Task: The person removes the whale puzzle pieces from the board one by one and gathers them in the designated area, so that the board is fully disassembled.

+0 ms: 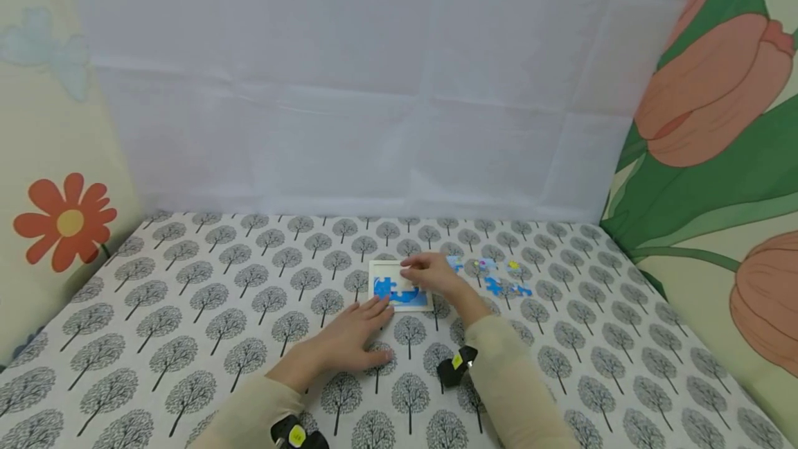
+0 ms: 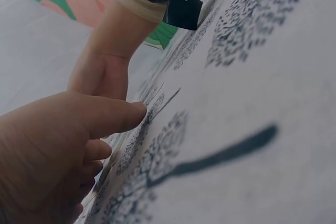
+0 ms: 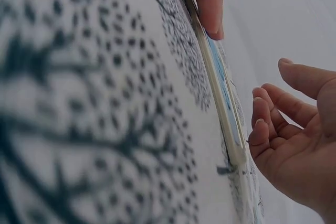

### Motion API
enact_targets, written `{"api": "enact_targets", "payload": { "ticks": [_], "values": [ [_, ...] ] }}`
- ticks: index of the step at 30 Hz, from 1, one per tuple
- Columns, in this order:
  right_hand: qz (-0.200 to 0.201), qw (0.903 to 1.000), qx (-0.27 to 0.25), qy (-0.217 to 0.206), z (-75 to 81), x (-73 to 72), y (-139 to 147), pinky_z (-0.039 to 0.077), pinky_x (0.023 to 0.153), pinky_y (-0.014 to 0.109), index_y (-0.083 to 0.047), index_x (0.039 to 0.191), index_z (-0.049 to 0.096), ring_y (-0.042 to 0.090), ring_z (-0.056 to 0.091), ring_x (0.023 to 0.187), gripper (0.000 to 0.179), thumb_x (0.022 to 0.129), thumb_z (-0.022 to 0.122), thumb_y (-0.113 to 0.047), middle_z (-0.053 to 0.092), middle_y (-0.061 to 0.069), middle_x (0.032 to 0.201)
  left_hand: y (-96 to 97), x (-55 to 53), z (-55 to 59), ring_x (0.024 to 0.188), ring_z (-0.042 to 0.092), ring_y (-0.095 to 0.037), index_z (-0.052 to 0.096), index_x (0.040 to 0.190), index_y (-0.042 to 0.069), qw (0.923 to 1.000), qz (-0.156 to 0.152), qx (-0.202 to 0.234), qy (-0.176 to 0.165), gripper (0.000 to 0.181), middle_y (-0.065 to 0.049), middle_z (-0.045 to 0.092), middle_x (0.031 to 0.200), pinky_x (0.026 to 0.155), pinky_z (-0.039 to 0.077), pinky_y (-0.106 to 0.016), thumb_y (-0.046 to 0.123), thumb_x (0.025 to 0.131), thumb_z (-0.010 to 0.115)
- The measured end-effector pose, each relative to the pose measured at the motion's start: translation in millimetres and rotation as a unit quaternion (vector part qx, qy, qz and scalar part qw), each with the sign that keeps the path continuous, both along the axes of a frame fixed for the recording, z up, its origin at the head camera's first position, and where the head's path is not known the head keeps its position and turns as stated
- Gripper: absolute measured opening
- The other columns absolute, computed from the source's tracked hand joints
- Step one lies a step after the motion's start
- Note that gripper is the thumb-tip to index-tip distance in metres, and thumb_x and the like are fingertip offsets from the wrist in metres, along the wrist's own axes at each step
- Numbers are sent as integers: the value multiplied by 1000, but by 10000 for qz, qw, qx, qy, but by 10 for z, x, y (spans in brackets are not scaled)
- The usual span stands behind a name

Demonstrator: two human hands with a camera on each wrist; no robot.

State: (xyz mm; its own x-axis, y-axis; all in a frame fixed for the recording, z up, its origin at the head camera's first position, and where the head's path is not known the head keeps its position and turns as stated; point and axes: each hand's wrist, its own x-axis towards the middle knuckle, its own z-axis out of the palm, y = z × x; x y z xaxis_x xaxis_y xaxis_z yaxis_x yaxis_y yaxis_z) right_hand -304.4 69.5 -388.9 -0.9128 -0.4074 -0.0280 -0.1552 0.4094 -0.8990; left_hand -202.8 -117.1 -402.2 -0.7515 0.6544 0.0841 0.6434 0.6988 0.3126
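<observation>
A small white-rimmed jigsaw tray point(image 1: 372, 277) lies on the tablecloth, with blue puzzle pieces point(image 1: 383, 288) in its lower part. My left hand point(image 1: 349, 338) rests at the tray's lower left, its fingers extended onto the near edge. Just over the tray's right side hovers my right hand point(image 1: 439, 276). In the right wrist view, the right hand point(image 3: 299, 124) has its thumb apart from loosely bent fingers, and no piece shows between them. That view also has the tray point(image 3: 226, 124) edge-on, touched by left fingers point(image 3: 211, 9).
Several loose blue puzzle pieces point(image 1: 494, 286) lie right of the tray, some bearing yellow or pink spots. The tree-patterned tablecloth point(image 1: 249, 324) spreads around them. A white sheet point(image 1: 337, 123) hangs behind the table, between painted walls.
</observation>
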Motion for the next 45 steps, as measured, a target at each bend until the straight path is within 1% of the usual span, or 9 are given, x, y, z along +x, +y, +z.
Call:
{"api": "enact_targets", "payload": {
  "ticks": [6,13,16,21,25,31,36,40,45],
  "values": [
    [9,9998,208,-1,-45,8,-94,47,57,25,-2,103,60,13,53,63,26,82,60,-17,57,3,74,-3,7,-6,125,16,-34,32,131,-4,9999,-114,27,-5,70,-20,20,138,96,17,-51,43,82,51],
    [-23,9990,447,5,-88,11,-117,44,56,24,-5,105,60,13,52,62,26,83,58,-19,57,2,72,-6,3,-7,125,16,-35,32,130,-5,9999,-160,61,-17,70,-21,21,137,96,18,-51,42,82,51],
    [105,9983,561,120,-105,4,-112,43,57,24,-5,106,60,13,51,63,26,83,58,-18,57,2,74,-11,5,1,125,16,-35,32,130,-5,9997,-193,111,-22,70,-21,21,137,96,18,-52,42,82,51],
    [228,9934,1043,424,-112,12,-130,43,64,25,-8,107,61,11,51,72,28,83,58,-22,58,0,85,-18,8,-4,125,16,-34,31,131,-5,9997,-206,118,-31,70,-21,20,137,96,18,-51,42,82,50],
    [267,9897,1279,583,-98,30,-154,43,65,27,-9,107,62,12,51,73,27,84,58,-22,58,-1,84,-23,0,-18,126,13,-32,30,132,-3,9998,-175,92,-76,71,-19,18,138,97,16,-50,43,83,49],
    [338,9894,1291,581,-94,44,-175,42,63,27,-9,105,62,11,51,67,24,84,57,-18,57,-2,72,-29,-4,-20,127,12,-31,29,133,-2,9998,-146,53,-120,71,-18,17,139,98,15,-50,44,83,49],
    [267,9909,1191,573,-109,41,-184,42,62,26,-8,103,63,12,51,63,22,83,58,-16,56,-2,65,-26,-5,-14,126,12,-31,29,133,-2,9998,-144,15,-122,72,-18,18,139,97,15,-50,44,82,49],
    [163,9927,1044,577,-106,42,-188,42,65,27,-8,101,63,12,51,66,21,81,60,-14,56,-1,67,-25,-6,-17,126,12,-31,29,133,-2,9998,-131,-12,-117,72,-18,18,139,98,16,-50,46,82,49],
    [164,9936,894,667,-109,44,-193,43,68,29,-7,100,62,12,53,70,20,80,61,-12,57,-2,77,-22,1,-8,126,12,-31,30,132,-3,9998,-105,0,-141,72,-18,17,139,98,15,-50,45,82,50]
  ]
}}
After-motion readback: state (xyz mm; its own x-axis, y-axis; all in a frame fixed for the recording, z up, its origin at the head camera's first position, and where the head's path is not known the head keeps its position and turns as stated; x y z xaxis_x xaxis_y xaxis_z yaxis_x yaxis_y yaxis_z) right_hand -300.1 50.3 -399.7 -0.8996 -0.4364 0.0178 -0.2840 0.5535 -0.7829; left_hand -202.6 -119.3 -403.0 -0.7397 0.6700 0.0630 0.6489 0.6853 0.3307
